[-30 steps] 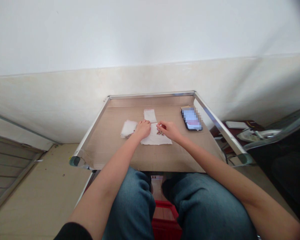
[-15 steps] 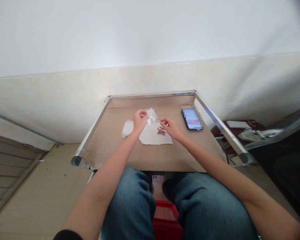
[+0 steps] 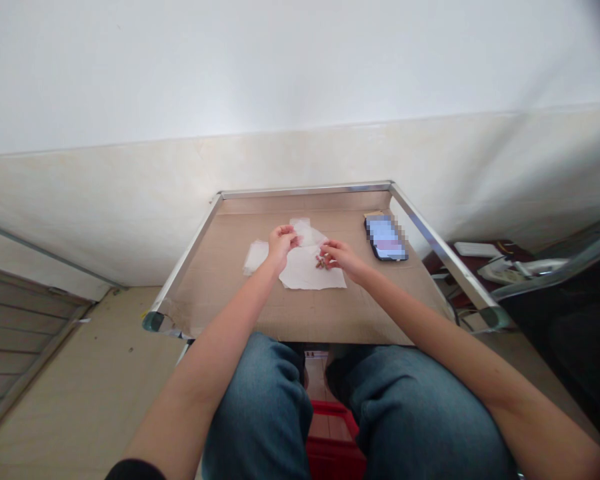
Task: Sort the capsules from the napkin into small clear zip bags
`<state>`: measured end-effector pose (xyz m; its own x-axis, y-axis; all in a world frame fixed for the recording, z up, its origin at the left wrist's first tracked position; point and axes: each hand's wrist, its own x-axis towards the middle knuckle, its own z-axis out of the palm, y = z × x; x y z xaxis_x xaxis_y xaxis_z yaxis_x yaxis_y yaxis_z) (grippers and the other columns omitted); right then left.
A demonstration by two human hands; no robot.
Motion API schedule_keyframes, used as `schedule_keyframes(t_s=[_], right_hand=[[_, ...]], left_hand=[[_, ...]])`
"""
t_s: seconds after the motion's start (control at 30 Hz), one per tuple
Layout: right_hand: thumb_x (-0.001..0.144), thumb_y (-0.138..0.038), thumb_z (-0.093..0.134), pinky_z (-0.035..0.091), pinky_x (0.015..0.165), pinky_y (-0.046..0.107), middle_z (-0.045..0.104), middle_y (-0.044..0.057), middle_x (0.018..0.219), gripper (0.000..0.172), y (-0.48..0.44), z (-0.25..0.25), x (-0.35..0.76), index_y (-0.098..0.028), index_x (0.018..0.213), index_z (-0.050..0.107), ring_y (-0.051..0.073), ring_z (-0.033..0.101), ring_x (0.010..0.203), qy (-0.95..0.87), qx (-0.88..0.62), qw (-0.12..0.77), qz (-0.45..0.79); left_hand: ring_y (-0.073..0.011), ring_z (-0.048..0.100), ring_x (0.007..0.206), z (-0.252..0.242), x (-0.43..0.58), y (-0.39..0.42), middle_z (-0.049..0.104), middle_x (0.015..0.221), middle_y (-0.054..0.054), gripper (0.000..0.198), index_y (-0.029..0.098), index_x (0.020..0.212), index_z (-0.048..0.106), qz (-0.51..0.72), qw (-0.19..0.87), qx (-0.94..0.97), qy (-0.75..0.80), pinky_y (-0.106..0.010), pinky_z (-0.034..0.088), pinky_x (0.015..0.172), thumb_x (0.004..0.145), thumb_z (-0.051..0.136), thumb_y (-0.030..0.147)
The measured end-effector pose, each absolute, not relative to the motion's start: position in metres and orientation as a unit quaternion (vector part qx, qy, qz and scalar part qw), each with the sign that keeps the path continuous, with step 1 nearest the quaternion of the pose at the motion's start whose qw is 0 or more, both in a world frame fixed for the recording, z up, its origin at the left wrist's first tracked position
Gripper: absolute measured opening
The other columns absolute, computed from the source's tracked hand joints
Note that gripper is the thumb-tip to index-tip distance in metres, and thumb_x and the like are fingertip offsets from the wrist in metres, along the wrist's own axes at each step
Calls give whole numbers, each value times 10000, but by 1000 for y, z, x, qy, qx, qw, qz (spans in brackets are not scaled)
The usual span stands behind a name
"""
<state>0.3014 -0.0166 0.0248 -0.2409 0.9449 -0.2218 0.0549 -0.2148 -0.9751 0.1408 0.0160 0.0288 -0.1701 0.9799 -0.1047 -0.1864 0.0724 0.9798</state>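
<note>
My left hand (image 3: 283,248) is closed in a pinch at the left edge of a clear plastic bag (image 3: 309,235). My right hand (image 3: 341,257) has its fingers bent together close by the bag's right corner; what lies between the fingertips is too small to make out. Just under those fingertips, several small reddish-brown pieces (image 3: 322,264) lie in a pile, partly covered by the hand. They rest on a white sheet of paper (image 3: 306,272). Left of my left wrist is a stack of thin, whitish bags (image 3: 255,257).
A phone (image 3: 386,238) with a lit screen lies at the right of the cardboard-covered table (image 3: 220,293). Raised metal rails (image 3: 307,191) edge the back and sides, with a wall behind. Below, a red plastic object (image 3: 333,440) shows between my knees.
The clear bag has gone from crumpled to flatter and wider, stretching toward my right hand. My right hand has lowered slightly over the small pieces. My left hand has shifted slightly right.
</note>
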Motion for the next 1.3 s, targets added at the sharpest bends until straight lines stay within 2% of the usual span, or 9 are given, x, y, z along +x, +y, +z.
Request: schedule_keyframes(t_s=[0.13, 0.23, 0.3, 0.4, 0.5, 0.63, 0.8, 1.07, 1.3], right_hand=[[772, -251, 511, 380, 425, 179, 554, 10, 639, 103, -13, 19, 303, -153, 745, 518, 72, 519, 473, -478, -490, 388, 617], [761, -284, 529, 363, 416, 177, 512, -13, 572, 153, -12, 16, 303, -152, 688, 503, 64, 488, 441, -491, -500, 383, 602], [762, -297, 525, 357, 419, 175, 480, -31, 534, 177, -13, 15, 302, -156, 663, 482, 60, 470, 425, -511, -499, 374, 591], [770, -305, 505, 351, 425, 173, 450, -42, 509, 195, -14, 16, 301, -164, 646, 451, 63, 468, 431, -539, -497, 358, 578], [774, -314, 493, 345, 429, 172, 442, -45, 510, 191, -16, 19, 300, -168, 661, 446, 63, 452, 442, -559, -498, 350, 563], [789, -334, 464, 341, 434, 180, 444, -45, 517, 198, -17, 20, 300, -165, 685, 453, 61, 427, 442, -582, -491, 339, 552], [789, -380, 454, 325, 431, 191, 426, -51, 495, 245, -16, 17, 302, -171, 663, 428, 63, 409, 431, -608, -475, 333, 542], [791, -335, 429, 320, 427, 199, 416, -50, 460, 225, -8, 7, 304, -175, 633, 422, 70, 401, 414, -668, -459, 321, 490], [768, -435, 444, 321, 441, 199, 439, -38, 490, 294, -6, 4, 305, -169, 641, 438, 72, 412, 441, -695, -459, 312, 456]], left_hand=[[-116, 574, 696, 24, 141, 16, 571, 873, -55, 208, 143, 846, 491, 521, 458, 462, 552, -303, 491, 691, 647, 497, 82], [-173, 550, 910, 24, 136, 16, 553, 1025, -79, 346, 152, 956, 502, 476, 310, 589, 575, -353, 449, 818, 619, 501, 74], [-197, 480, 1052, 28, 132, 13, 515, 1132, -72, 477, 172, 1054, 488, 427, 201, 691, 548, -383, 374, 926, 588, 522, 72], [-230, 374, 1171, 38, 131, 4, 446, 1253, -67, 636, 203, 1185, 432, 304, 117, 829, 454, -409, 277, 996, 574, 610, 174], [-262, 351, 1181, 47, 135, -6, 421, 1287, -76, 754, 221, 1251, 384, 193, 96, 889, 404, -439, 266, 979, 570, 667, 375], [-256, 372, 1161, 49, 141, -9, 445, 1265, -85, 803, 218, 1280, 353, 144, 78, 902, 400, -434, 263, 966, 591, 634, 521], [-256, 405, 1132, 42, 138, -3, 468, 1229, -102, 811, 184, 1259, 389, 143, 79, 903, 397, -405, 294, 953, 595, 600, 599], [-254, 460, 1016, 39, 135, -2, 509, 1083, -92, 788, 190, 1193, 464, 158, 78, 902, 395, -386, 366, 863, 566, 588, 652], [-239, 470, 963, 40, 137, -4, 503, 1011, -82, 777, 188, 1164, 495, 161, 82, 902, 393, -373, 372, 843, 570, 553, 685]])
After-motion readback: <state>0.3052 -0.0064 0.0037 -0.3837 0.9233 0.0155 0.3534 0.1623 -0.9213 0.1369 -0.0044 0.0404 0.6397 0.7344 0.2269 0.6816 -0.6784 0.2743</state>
